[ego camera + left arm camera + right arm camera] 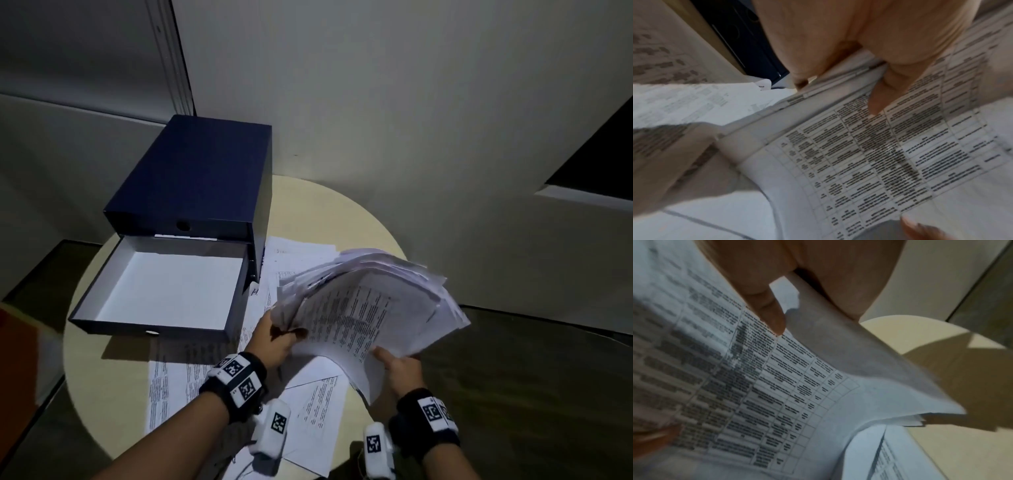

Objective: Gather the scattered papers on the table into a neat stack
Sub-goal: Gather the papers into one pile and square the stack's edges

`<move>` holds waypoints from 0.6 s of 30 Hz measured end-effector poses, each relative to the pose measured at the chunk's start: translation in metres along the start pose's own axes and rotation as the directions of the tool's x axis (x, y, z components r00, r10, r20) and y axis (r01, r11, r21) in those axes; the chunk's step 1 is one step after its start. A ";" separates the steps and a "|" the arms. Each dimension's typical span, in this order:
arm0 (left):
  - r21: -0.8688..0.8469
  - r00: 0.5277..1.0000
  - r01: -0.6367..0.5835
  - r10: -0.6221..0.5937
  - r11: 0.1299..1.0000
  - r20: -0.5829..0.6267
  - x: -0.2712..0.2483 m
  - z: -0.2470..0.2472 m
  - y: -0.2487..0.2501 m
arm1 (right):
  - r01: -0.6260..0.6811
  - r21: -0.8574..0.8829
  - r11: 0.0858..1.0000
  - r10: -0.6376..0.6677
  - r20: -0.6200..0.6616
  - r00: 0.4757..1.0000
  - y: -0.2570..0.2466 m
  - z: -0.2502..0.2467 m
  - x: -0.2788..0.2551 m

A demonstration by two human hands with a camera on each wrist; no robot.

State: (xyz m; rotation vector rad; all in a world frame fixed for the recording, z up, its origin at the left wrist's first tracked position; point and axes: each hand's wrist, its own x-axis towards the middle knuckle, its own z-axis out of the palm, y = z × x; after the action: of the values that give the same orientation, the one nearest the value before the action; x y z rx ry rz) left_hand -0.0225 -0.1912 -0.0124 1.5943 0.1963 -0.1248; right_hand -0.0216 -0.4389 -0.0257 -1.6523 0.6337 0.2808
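Bundle of papers (370, 301) is up off the tabletop (346, 209), fanned and uneven, w/ left hand (274, 339) pinching its left edge and right hand (399, 365) gripping the near corner. Roughly halfway imo: several loose sheets (310, 404) lie on the tabletop beside the open drawer box (191, 192), and edges need squaring.

Head view: high above, facing forward and down; takes in whole round tabletop (356, 219), both forearms, wall behind. Left wrist view: very near, looks along left hand (838, 37) onto printed sheaf (869, 154). Right wrist view: equally near, along right hand (797, 272), tabletop edge at right. All three share sheaf's printed top page.
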 end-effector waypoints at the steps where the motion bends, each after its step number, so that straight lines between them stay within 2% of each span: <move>1: -0.016 1.000 0.019 -0.019 1.000 -0.001 0.001 0.002 0.001 | 0.013 0.002 1.000 -0.013 -0.001 1.000 0.000 0.000 0.002; 2: -0.006 1.000 0.015 -0.015 1.000 0.010 0.002 0.005 0.000 | 0.018 0.003 1.000 -0.018 0.006 1.000 0.000 0.001 0.001; 5: 0.192 1.000 -0.007 0.003 0.981 0.021 0.003 0.012 -0.005 | 0.008 0.003 1.000 -0.008 -0.018 1.000 0.002 0.001 0.000; 8: 0.257 0.994 0.096 -0.078 0.962 -0.083 0.000 0.008 -0.015 | 0.026 0.065 0.998 -0.021 -0.073 0.997 0.002 -0.011 0.005; 10: 0.388 0.968 0.216 -0.144 0.896 -0.206 -0.005 -0.006 -0.033 | 0.023 0.047 0.999 -0.018 -0.088 0.996 0.003 -0.021 0.008; 11: 0.463 0.939 0.318 -0.206 0.828 -0.277 -0.007 -0.017 -0.042 | 0.035 0.013 0.999 -0.034 -0.107 0.994 0.004 -0.025 0.008; 12: 0.551 0.890 0.446 -0.285 0.706 -0.355 -0.011 -0.028 -0.051 | 0.057 -0.023 0.998 -0.059 -0.119 0.991 0.008 -0.030 0.009; 13: 0.604 0.826 0.561 -0.344 0.565 -0.446 -0.016 -0.041 -0.060 | 0.060 -0.051 0.997 -0.066 -0.124 0.990 0.014 -0.033 0.011; 14: 0.590 0.752 0.659 -0.385 0.467 -0.535 -0.022 -0.054 -0.068 | 0.043 -0.081 0.996 -0.053 -0.128 0.990 0.023 -0.035 0.015; 15: 0.534 0.680 0.732 -0.407 0.424 -0.610 -0.031 -0.067 -0.074 | 0.012 -0.104 0.995 -0.025 -0.132 0.991 0.033 -0.036 0.019; 18: 0.355 0.523 0.837 -0.418 0.418 -0.742 -0.053 -0.103 -0.094 | -0.083 -0.150 0.985 0.068 -0.104 0.992 0.058 -0.033 0.030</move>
State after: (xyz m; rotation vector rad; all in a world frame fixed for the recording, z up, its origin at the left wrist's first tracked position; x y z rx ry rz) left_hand -0.0976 -0.0882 -0.0904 2.1907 1.4491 -0.4026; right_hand -0.0347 -0.4819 -0.0834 -1.8013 0.7663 0.3108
